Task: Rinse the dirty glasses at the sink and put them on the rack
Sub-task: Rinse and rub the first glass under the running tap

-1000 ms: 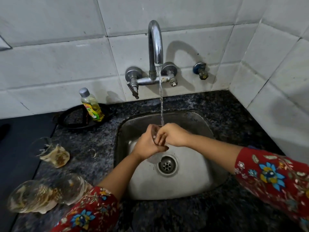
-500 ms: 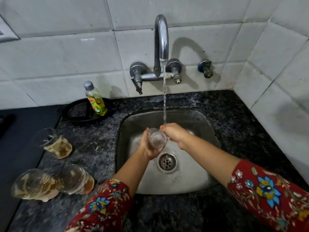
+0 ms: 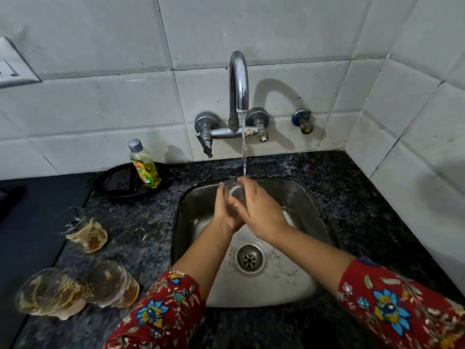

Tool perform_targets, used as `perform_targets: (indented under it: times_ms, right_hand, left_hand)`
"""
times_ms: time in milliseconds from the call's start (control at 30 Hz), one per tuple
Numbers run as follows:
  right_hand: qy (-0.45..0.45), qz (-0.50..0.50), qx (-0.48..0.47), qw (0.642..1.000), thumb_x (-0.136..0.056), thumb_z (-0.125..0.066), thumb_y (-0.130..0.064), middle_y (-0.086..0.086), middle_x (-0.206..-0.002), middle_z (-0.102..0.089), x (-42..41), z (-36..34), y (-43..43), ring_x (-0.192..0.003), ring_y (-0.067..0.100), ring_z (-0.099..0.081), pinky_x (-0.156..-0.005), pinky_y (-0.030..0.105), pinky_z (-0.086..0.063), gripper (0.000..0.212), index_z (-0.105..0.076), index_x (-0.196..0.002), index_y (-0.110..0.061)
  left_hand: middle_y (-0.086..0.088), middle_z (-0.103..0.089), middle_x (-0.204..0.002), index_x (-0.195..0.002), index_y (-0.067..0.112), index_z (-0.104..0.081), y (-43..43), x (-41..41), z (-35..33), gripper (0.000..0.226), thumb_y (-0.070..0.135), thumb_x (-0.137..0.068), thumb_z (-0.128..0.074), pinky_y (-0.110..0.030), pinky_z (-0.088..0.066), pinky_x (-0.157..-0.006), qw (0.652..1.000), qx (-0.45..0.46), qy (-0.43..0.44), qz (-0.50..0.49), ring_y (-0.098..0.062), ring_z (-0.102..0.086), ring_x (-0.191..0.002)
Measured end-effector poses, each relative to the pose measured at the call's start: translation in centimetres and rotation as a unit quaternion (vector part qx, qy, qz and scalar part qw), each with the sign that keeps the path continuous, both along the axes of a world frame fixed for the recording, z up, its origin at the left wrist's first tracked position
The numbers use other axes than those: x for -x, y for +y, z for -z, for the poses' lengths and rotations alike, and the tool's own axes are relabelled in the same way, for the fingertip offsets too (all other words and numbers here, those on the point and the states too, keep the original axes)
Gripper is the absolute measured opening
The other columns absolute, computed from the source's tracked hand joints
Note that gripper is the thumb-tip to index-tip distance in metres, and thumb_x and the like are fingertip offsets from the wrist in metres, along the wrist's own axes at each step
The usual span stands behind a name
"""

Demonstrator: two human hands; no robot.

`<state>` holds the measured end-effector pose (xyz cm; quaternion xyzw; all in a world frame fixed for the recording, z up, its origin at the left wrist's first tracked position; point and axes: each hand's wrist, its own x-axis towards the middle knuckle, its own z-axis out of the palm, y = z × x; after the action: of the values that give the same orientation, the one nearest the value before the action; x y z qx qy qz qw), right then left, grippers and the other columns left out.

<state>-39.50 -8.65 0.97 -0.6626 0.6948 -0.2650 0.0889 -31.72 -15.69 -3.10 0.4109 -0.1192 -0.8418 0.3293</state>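
On the counter to my left, dirty glasses (image 3: pixel 75 290) sit smeared brown. Over the sink (image 3: pixel 312 197), my left hand (image 3: pixel 225 212) and right hand (image 3: pixel 261 210) both curl their fingers round one small glass (image 3: pixel 234 191), held under the running stream (image 3: pixel 243 152). Wet and slick, it could slip from my grip and crack against the steel basin. Where it shows between my fingers it looks clear, without brown residue.
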Motion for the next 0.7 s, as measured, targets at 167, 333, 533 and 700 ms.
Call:
perform_targets:
  times_ms: [167,333,533,700]
  right_hand:
    - [-0.16,-0.015,-0.043,0.986,-0.098,-0.042,-0.03,0.003,-0.139,-0.049,1.4,-0.1,2.5,-0.121,0.019,-0.052,-0.085,0.02,-0.038,0.046,-0.033,-0.142,-0.018]
    - [0.006,0.027,-0.196,0.98,-0.07,-0.075,-0.024,0.011,-0.13,-0.046,1.3,-0.9,1.5,-0.115,0.03,-0.054,-0.089,0.034,-0.048,0.08,-0.033,-0.136,-0.01]
    - [0.078,0.106,-0.169,0.977,-0.07,-0.072,-0.022,0.012,-0.108,-0.06,0.0,-0.5,1.1,-0.095,0.031,-0.064,-0.07,0.033,-0.049,0.053,-0.044,-0.112,-0.008]
    - [-0.453,0.007,-0.334,0.826,-0.077,-0.068,-0.007,0.013,-0.072,-0.066,2.5,-0.9,0.8,-0.06,0.02,-0.063,-0.057,0.028,-0.051,0.005,-0.065,-0.081,-0.005]
  left_hand:
    - [-0.018,-0.07,-0.102,-0.118,0.0,-0.059,0.1,-0.4,-0.6,0.076,0.065,-0.079,-0.059,-0.039,-0.056,-0.077,0.994,0.056,-0.087,-0.034,-0.027,-0.069,-0.09]
    - [-0.018,-0.065,-0.111,-0.123,0.003,-0.047,0.0,0.9,0.4,0.079,0.043,-0.065,-0.083,-0.042,-0.059,-0.069,0.977,0.055,-0.172,-0.116,-0.031,-0.07,-0.09]
    - [-0.011,-0.065,-0.079,-0.088,0.004,-0.065,0.1,1.3,-1.4,0.03,0.02,-0.069,-0.081,-0.033,-0.055,-0.068,0.982,0.087,-0.158,-0.058,-0.022,-0.064,-0.066]
    - [-0.008,-0.064,-0.074,-0.083,0.006,-0.064,0.5,-0.7,-2.0,0.036,0.041,-0.088,-0.057,-0.035,-0.05,-0.076,0.995,0.092,0.021,0.021,-0.021,-0.06,-0.074]
